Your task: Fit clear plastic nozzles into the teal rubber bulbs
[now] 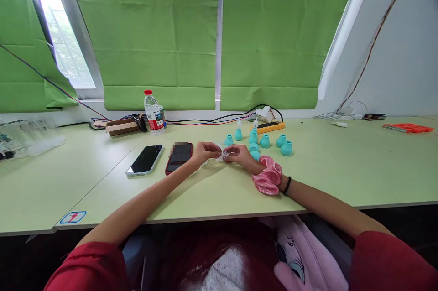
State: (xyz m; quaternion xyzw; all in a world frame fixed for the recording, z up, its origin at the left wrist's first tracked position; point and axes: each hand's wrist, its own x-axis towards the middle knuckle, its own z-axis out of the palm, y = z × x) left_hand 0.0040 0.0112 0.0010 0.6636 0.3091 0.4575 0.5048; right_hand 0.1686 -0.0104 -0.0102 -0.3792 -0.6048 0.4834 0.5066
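My left hand and my right hand meet over the middle of the table, fingertips pinched close together. Between them is a small clear plastic piece, partly covered by the fingers; its exact kind is too small to make out. More translucent bits lie just below my left fingers. Behind and beside my right hand stand several small turquoise round bottles with narrow necks. One turquoise bottle at the back carries a white pointed tip. A pink scrunchie and a black band circle my right wrist.
Left of my hands lie a phone and a red-cased phone. A water bottle and an open cardboard box stand behind them. A yellow-orange tool, cables and an orange cutter lie farther right. Clear plastic cups are far left.
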